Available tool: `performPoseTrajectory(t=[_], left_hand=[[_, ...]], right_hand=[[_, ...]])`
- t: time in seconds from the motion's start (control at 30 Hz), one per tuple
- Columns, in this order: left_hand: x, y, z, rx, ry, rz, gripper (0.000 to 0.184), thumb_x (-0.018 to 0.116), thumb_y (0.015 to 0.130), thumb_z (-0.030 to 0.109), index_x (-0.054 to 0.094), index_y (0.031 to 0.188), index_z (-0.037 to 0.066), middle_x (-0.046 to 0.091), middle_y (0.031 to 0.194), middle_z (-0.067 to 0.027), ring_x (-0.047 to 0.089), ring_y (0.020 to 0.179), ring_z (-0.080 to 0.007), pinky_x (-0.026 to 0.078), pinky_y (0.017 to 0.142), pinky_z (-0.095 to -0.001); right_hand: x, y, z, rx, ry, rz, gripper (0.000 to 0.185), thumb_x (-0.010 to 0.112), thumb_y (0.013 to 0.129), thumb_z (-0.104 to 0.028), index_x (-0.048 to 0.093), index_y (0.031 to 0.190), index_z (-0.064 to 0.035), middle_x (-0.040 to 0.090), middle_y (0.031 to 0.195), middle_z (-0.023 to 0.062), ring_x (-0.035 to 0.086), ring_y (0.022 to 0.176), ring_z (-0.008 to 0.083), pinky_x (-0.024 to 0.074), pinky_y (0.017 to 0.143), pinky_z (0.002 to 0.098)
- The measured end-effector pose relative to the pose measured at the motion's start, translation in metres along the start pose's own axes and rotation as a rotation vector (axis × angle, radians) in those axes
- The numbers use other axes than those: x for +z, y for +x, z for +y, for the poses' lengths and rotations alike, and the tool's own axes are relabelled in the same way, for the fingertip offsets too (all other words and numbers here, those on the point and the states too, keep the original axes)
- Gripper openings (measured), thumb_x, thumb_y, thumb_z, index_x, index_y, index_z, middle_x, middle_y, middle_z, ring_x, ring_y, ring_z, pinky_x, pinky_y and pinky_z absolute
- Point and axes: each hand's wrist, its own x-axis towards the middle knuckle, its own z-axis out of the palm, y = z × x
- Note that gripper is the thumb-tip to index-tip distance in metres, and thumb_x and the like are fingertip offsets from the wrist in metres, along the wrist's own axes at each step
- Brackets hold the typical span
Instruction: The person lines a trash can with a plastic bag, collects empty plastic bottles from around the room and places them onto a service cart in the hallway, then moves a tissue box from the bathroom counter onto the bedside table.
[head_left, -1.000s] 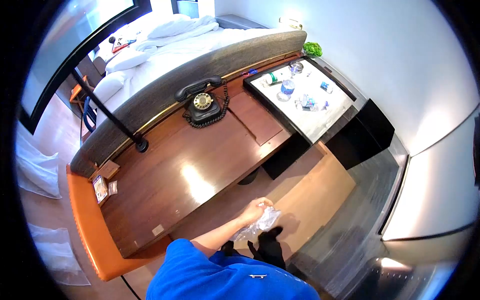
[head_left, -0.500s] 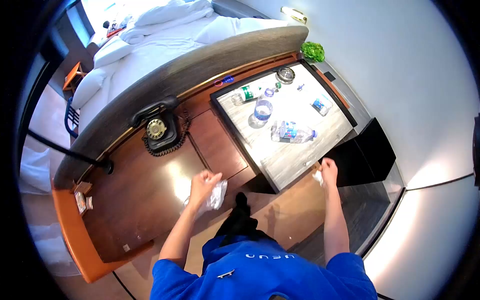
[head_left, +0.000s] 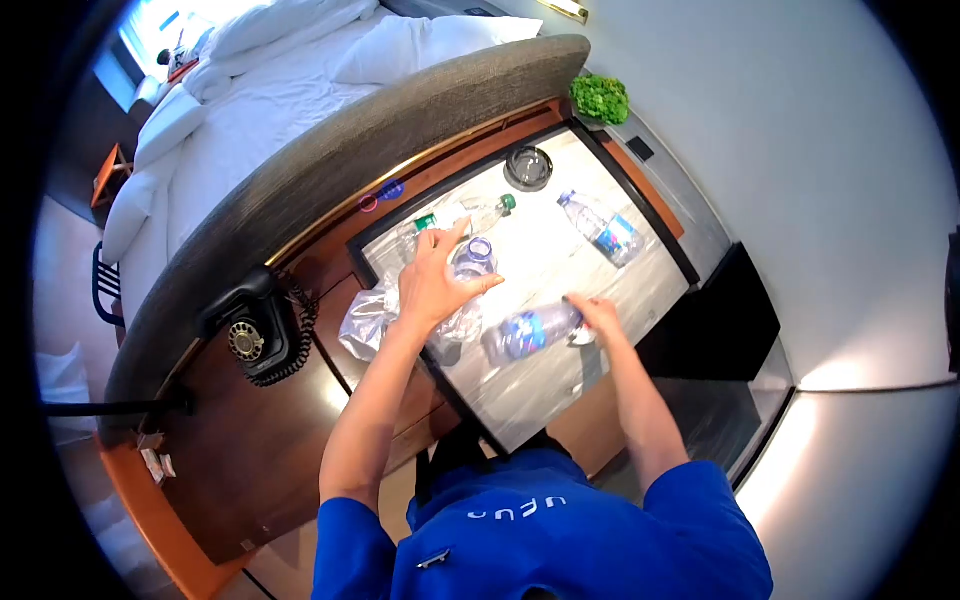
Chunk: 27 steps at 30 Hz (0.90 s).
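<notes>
Far left of the left hand: black rotary phone on the brown desk, cord bunched on the side toward the hand. Beyond that hand, toward the headboard: small pink and blue ring-like items at the desk edge.

Crumpled clear plastic bag lies just left of and under the left hand, part of it showing on the right of the wrist too. Can't tell if any fingers grip it.

Left hand: thumb and forefinger spread wide, upright bottle in the gap between their tips, its blue-purple mouth ring facing up. Contact with it unclear. Green-capped bottle on its side just past the fingertips, partly covered by them.

Right of the left hand: clear bottle with blue label, tilted over the grey tray top, motion-blurred. Right hand pinches its narrow end. Small white item right under the right hand, can't make out what.

Beyond the right hand: round glass ashtray, then a blue-labelled bottle on its side, then green potted plant off the tray's far corner.
</notes>
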Motion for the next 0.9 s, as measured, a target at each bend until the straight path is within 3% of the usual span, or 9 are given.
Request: performPoseTrajectory(t=[0.03,0.17,0.27,0.33,0.47,0.53,0.73,0.8,0.9], left_hand=[[0.001,0.003,0.005,-0.011,0.004,0.036,0.061,0.077,0.061,0.044,0.059,0.113,0.02,0.052,0.097,-0.0037,0.057,0.087,-0.0217,0.047,0.072,-0.0336],[0.028,0.027,0.005,0.03,-0.052,0.118,0.025,0.07,0.073,0.031,0.063,0.089,0.013,0.054,0.089,-0.003,0.058,0.064,-0.0241,0.046,0.058,-0.037],[0.039,0.038,0.009,0.052,-0.023,0.084,0.023,0.068,0.074,0.028,0.062,0.091,0.013,0.054,0.091,-0.003,0.059,0.066,-0.0242,0.046,0.058,-0.0376],[0.046,0.042,0.026,0.016,0.016,0.035,0.032,0.069,0.073,0.031,0.06,0.097,0.012,0.053,0.094,-0.0044,0.059,0.068,-0.0253,0.047,0.058,-0.038],[0.085,0.065,0.054,0.094,0.101,0.03,0.048,0.069,0.073,0.036,0.055,0.111,0.01,0.05,0.101,-0.0102,0.06,0.072,-0.0287,0.049,0.061,-0.039],[0.099,0.076,0.058,-0.077,0.225,0.014,0.053,0.069,0.072,0.035,0.052,0.115,0.01,0.051,0.101,-0.011,0.06,0.074,-0.03,0.049,0.063,-0.039],[0.089,0.122,0.004,-0.14,0.501,-0.153,0.061,0.073,0.068,0.027,0.046,0.121,0.011,0.051,0.115,-0.0144,0.062,0.084,-0.0314,0.05,0.072,-0.039],[0.088,0.136,-0.007,-0.126,0.6,-0.213,0.063,0.075,0.066,0.026,0.046,0.121,0.011,0.051,0.116,-0.0153,0.062,0.086,-0.0312,0.05,0.074,-0.0387],[0.098,0.148,-0.017,-0.208,0.765,-0.428,0.071,0.08,0.057,0.033,0.049,0.115,0.008,0.058,0.106,-0.0159,0.062,0.09,-0.0255,0.051,0.073,-0.0315]], right_hand=[[0.005,-0.006,-0.005,-0.019,0.085,-0.044,0.045,0.074,0.067,-0.04,0.06,0.07,0.0025,0.059,0.066,0.0078,0.052,0.055,0.0136,0.0423,0.051,0.0279],[0.0,-0.013,-0.029,-0.046,0.31,-0.109,0.028,0.07,0.074,-0.026,0.054,0.063,-0.007,0.053,0.061,0.0011,0.047,0.051,0.0075,0.0378,0.046,0.0239],[-0.046,-0.002,-0.06,-0.244,0.299,-0.081,0.03,0.072,0.07,-0.021,0.049,0.058,-0.0062,0.05,0.058,-0.0003,0.045,0.051,0.0092,0.0377,0.047,0.0251],[-0.075,0.046,-0.068,-0.579,0.119,0.013,0.025,0.071,0.069,-0.017,0.05,0.063,-0.0039,0.051,0.057,0.0017,0.046,0.052,0.0116,0.0403,0.05,0.0268],[-0.084,0.089,-0.164,-0.484,-0.567,0.071,0.035,0.069,0.071,-0.031,0.057,0.077,0.0015,0.063,0.079,0.0205,0.063,0.078,0.0313,0.0476,0.072,0.0377],[-0.065,0.096,-0.17,-0.383,-0.682,-0.07,0.051,0.065,0.073,-0.045,0.062,0.09,0.0025,0.062,0.095,0.025,0.06,0.095,0.0361,0.0463,0.081,0.041],[-0.071,0.077,-0.177,-0.37,-0.682,-0.117,0.049,0.067,0.072,-0.045,0.06,0.093,-0.0012,0.063,0.093,0.0226,0.06,0.093,0.0349,0.0466,0.08,0.0411],[-0.089,0.086,-0.2,-0.472,-0.772,0.138,0.048,0.069,0.072,-0.043,0.06,0.097,-0.0022,0.063,0.097,0.0214,0.06,0.095,0.0331,0.0467,0.081,0.0397],[-0.102,0.133,-0.227,-0.266,-0.997,0.111,0.054,0.072,0.069,-0.043,0.061,0.104,-0.0043,0.063,0.105,0.0166,0.06,0.099,0.0289,0.0472,0.084,0.0366]])
